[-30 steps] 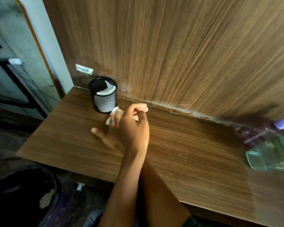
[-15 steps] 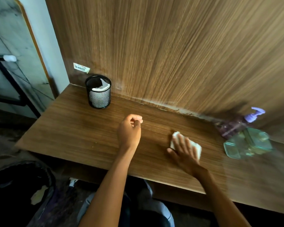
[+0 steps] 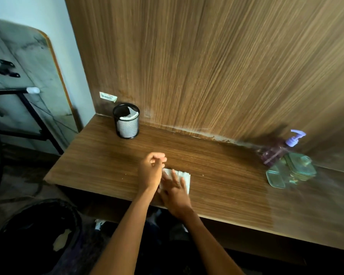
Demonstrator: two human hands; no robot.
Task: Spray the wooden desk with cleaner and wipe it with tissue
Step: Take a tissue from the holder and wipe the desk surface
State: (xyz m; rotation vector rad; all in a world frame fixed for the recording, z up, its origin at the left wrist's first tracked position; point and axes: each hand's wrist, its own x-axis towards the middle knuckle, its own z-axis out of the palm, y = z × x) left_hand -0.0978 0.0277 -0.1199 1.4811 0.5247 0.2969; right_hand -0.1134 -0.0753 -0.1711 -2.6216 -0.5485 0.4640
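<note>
The wooden desk point(image 3: 216, 175) runs across the view below a wooden back panel. A folded white tissue point(image 3: 184, 178) lies flat near the desk's front edge. My right hand point(image 3: 174, 192) presses on it with the fingers spread. My left hand point(image 3: 151, 170) rests on the desk just left of the tissue, curled into a loose fist with nothing in it. The cleaner, a purple pump bottle point(image 3: 276, 150), stands at the back right against the panel, far from both hands.
A black mesh cup point(image 3: 126, 124) with white paper in it stands at the back left corner. Clear green containers point(image 3: 292, 169) sit in front of the bottle. A dark bin point(image 3: 34, 235) is on the floor at lower left; a black metal frame point(image 3: 28, 108) stands beyond the desk's left end.
My right hand has slid the tissue to the left along the front of the desk, up next to my left hand. The left hand has stayed about where it was.
</note>
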